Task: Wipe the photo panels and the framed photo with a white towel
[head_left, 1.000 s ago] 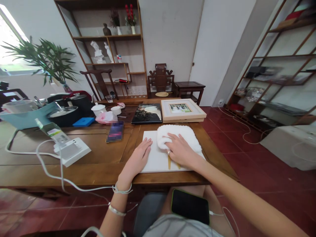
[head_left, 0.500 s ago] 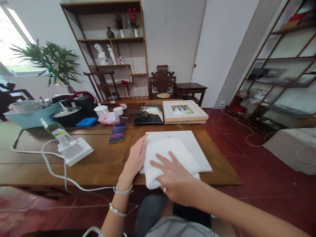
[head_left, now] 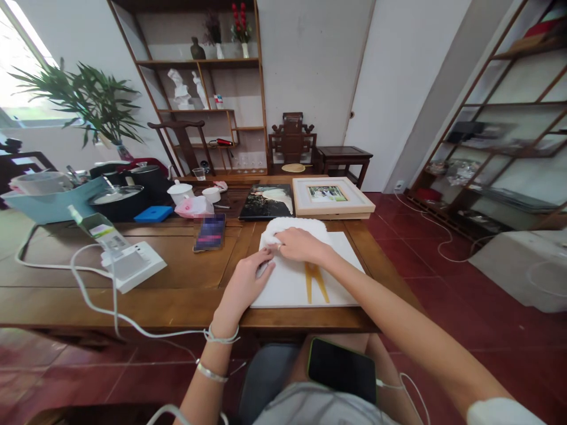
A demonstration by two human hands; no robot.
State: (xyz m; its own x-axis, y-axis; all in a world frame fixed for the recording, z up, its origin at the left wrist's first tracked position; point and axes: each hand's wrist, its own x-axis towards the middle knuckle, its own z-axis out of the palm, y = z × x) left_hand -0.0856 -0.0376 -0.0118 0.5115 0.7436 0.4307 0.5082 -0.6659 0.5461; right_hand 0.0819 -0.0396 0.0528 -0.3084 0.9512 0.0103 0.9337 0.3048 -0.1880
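A flat white board (head_left: 283, 292) lies near the table's front edge, a yellow two-legged shape (head_left: 315, 283) showing on its face. Along its left edge my left hand (head_left: 248, 280) is curled, thumb and fingers gripping the side. A fluffy white towel (head_left: 301, 224) is bunched over the board's far left part. My right hand (head_left: 299, 245) presses down on this towel with its fingers closed into it, close to my left fingertips. My right forearm passes over the board's right part and hides some of it.
Behind the board lie a dark picture panel (head_left: 266, 201) and a pale wooden frame (head_left: 332, 198). Left of it are a phone (head_left: 209, 232), a white device (head_left: 135, 265) with a cable, pots and cups. A black phone (head_left: 341, 369) rests on my lap.
My right hand has pushed the towel from the near part to the far left of the board, and the yellow shape has come into sight. My left hand stays at the left edge.
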